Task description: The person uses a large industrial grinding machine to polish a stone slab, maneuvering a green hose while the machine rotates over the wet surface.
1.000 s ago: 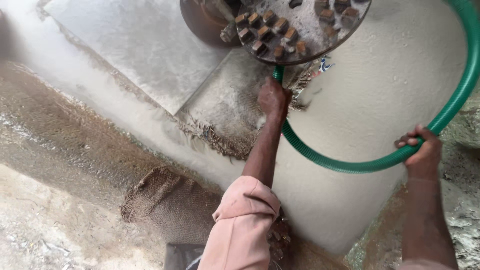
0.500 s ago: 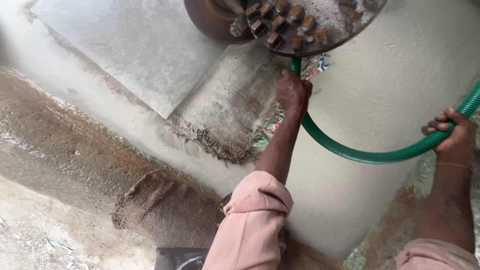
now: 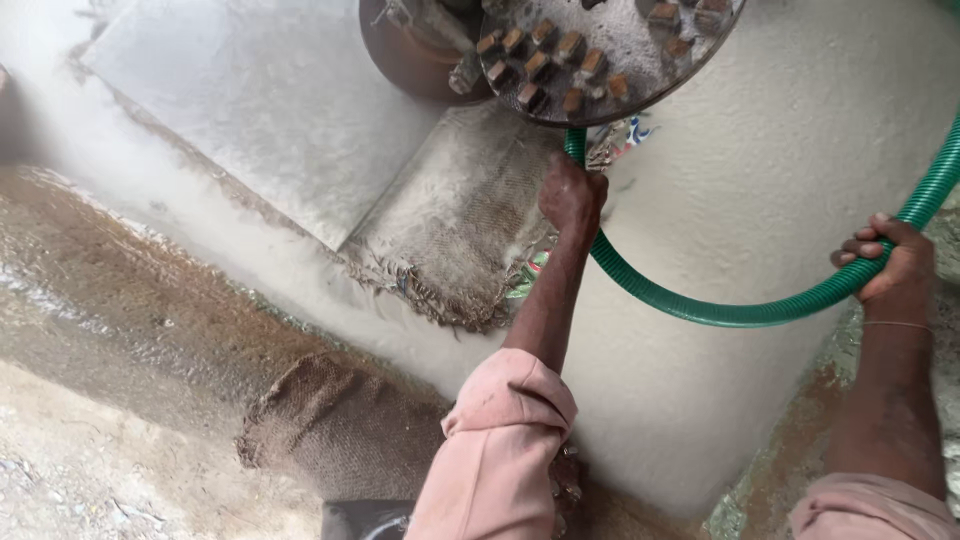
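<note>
Since half a second back the view has slid a touch, and I see the hose sagging into a lower loop while both hands keep their grip on it.

Biggest thing in front of me is the pale stone slab (image 3: 780, 170), coated in grey slurry and filling most of the right side. Up at the top edge hangs the round grinding disc (image 3: 610, 55), its underside studded with small brown blocks, and a rusty drum (image 3: 415, 55) sits just behind it to the left. A second flat slab (image 3: 260, 110) lies at upper left. A frayed sackcloth (image 3: 450, 230) is spread between the two slabs, and another burlap sack (image 3: 340, 430) lies on the wet ground lower down.

Now the green ribbed hose (image 3: 740, 310): it comes from under the disc, curves down across the slab and climbs off the right edge.

I've got the left hand (image 3: 572, 195) fisted round the hose end just below the disc, fingers curled tight around it, pink sleeve rolled at the elbow. My right hand (image 3: 890, 265) grips the hose further along near the slab's right edge, fingers wrapped over the top, thumb beneath.
</note>
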